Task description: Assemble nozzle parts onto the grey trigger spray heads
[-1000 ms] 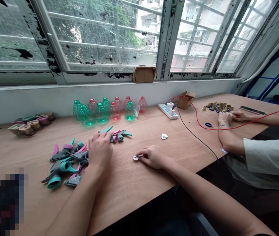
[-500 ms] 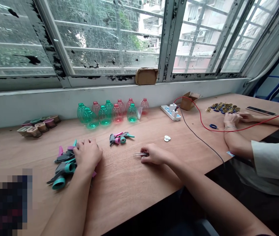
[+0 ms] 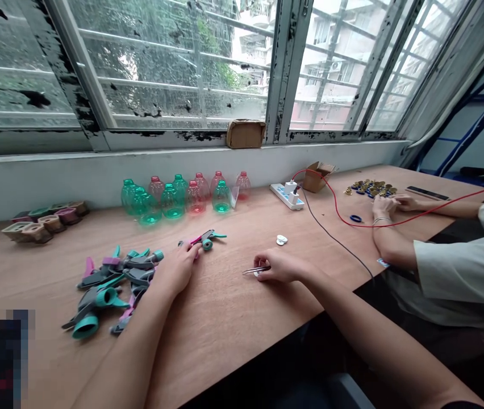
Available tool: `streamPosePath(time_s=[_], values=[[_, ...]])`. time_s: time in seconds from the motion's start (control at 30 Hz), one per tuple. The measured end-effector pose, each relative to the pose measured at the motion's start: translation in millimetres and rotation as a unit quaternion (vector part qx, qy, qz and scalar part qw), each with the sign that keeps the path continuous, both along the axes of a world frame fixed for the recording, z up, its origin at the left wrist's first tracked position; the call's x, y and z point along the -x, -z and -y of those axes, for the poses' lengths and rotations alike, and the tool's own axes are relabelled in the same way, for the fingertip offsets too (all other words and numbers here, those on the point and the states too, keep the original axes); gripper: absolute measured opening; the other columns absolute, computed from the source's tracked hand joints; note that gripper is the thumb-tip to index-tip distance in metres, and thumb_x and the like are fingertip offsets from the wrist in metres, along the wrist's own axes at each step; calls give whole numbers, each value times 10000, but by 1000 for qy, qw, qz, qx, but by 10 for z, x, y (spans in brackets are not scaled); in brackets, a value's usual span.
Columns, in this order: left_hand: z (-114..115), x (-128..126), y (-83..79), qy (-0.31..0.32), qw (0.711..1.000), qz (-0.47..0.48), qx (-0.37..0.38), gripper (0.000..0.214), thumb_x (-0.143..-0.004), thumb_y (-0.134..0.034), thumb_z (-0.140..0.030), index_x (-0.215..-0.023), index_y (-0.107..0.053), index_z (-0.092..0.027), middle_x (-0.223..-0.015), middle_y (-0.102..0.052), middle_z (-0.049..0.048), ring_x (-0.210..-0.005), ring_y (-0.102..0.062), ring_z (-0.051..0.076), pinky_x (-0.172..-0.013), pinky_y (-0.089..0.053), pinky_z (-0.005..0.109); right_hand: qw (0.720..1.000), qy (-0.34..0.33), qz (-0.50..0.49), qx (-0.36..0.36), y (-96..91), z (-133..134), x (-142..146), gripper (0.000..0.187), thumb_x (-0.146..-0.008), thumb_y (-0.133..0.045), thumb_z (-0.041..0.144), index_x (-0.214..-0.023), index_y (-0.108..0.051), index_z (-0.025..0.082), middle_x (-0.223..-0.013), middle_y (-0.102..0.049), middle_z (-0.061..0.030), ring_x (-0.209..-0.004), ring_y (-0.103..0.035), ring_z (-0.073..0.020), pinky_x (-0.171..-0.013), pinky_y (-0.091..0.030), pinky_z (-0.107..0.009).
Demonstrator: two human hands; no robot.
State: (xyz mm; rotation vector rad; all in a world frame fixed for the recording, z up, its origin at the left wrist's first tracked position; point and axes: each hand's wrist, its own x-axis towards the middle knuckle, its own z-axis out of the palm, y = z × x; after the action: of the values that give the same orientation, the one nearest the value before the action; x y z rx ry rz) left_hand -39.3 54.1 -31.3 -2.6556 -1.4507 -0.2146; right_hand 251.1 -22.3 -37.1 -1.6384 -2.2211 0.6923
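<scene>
My left hand (image 3: 178, 267) has its fingers closed around a pink-and-grey spray trigger head, mostly covered by the hand. Beside it lies a grey-and-teal spray trigger head (image 3: 208, 241). Left of my left forearm is a pile of grey, teal and pink spray trigger heads (image 3: 109, 292). My right hand (image 3: 282, 266) is low over the table, closed on metal tweezers (image 3: 250, 271) whose tips point left. A small white bit shows under its fingers, too small to name. Behind this hand lies a small white object (image 3: 282, 240).
Green and red clear bottles (image 3: 172, 201) stand along the wall. Several small containers (image 3: 50, 221) are at left. A power strip (image 3: 287, 196) with red and dark cables is at back right. Another person's hands (image 3: 389, 204) work by brass-coloured parts (image 3: 372, 188).
My left hand has left the pile and moved right and up to the separate spray trigger heads. My right hand still holds the tweezers, turned slightly. The view has shifted slightly right.
</scene>
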Motion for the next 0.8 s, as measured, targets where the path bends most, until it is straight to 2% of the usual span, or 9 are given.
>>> streamPosePath(time_s=[0.1, 0.23, 0.4, 0.47, 0.53, 0.63, 0.73, 0.8], values=[[32, 7, -76, -17, 1000, -11, -10, 502, -887, -291, -127, -1344, -464, -244, -1248, -586, 100, -1051, -588, 259, -788, -478, 352, 1000, -7, 16, 22, -54, 0, 8, 146, -684, -693, 260, -808, -662, 189, -733, -646, 4, -629, -538, -124, -507, -315, -209], [103, -21, -197, -20, 998, 6, -66, 510, -859, -336, -108, -1336, -467, -232, -1241, -596, 97, -1046, -587, 255, -788, -471, 335, 998, 2, 45, 48, -127, -22, 53, 112, -650, -704, 245, -716, -637, 184, -659, -621, 14, -577, -507, -114, -490, -292, -216], [280, -167, -248, 49, 994, 36, -88, 449, -850, -396, -138, -1252, -530, -286, -1198, -625, 59, -972, -605, 234, -741, -473, 309, 999, 9, 50, 7, -106, -15, 75, 161, -618, -720, 259, -686, -596, 182, -632, -586, 21, -574, -481, -110, -478, -268, -215], [364, -268, -213, 76, 993, 53, -79, 431, -853, -400, -145, -1235, -543, -285, -1170, -638, 60, -899, -622, 221, -695, -475, 295, 1000, 6, 21, 2, -64, -11, 66, 172, -604, -723, 240, -708, -599, 181, -652, -593, 27, -580, -481, -104, -483, -279, -206], [432, -369, -160, 99, 991, 69, -66, 451, -841, -422, -149, -1262, -529, -272, -1198, -626, 68, -911, -625, 219, -683, -483, 287, 999, 10, -35, 24, -22, -22, 23, 178, -598, -718, 217, -734, -610, 176, -664, -607, 32, -562, -489, -94, -481, -297, -198], [482, -473, -75, 120, 989, 83, -29, 473, -810, -446, -137, -1252, -539, -275, -1214, -621, 47, -983, -614, 210, -728, -502, 280, 989, 60, -131, 43, 8, -90, -165, 185, -589, -724, 237, -719, -625, 150, -623, -612, 27, -530, -504, -94, -475, -324, -198], [475, -498, -5, 125, 987, 98, -7, 465, -795, -470, -139, -1229, -554, -286, -1209, -625, 36, -1010, -611, 212, -774, -510, 296, 963, 160, -218, -16, -5, -229, -500, 227, -599, -726, 323, -666, -633, 127, -591, -612, -1, -540, -511, -105, -487, -343, -212], [462, -487, 28, 124, 987, 105, 2, 450, -801, -480, -147, -1219, -559, -290, -1199, -630, 34, -995, -621, 215, -781, -513, 308, 940, 223, -253, -48, -11, -338, -733, 282, -616, -717, 379, -715, -658, 122, -649, -652, -39, -560, -528, -119, -485, -354, -223]])
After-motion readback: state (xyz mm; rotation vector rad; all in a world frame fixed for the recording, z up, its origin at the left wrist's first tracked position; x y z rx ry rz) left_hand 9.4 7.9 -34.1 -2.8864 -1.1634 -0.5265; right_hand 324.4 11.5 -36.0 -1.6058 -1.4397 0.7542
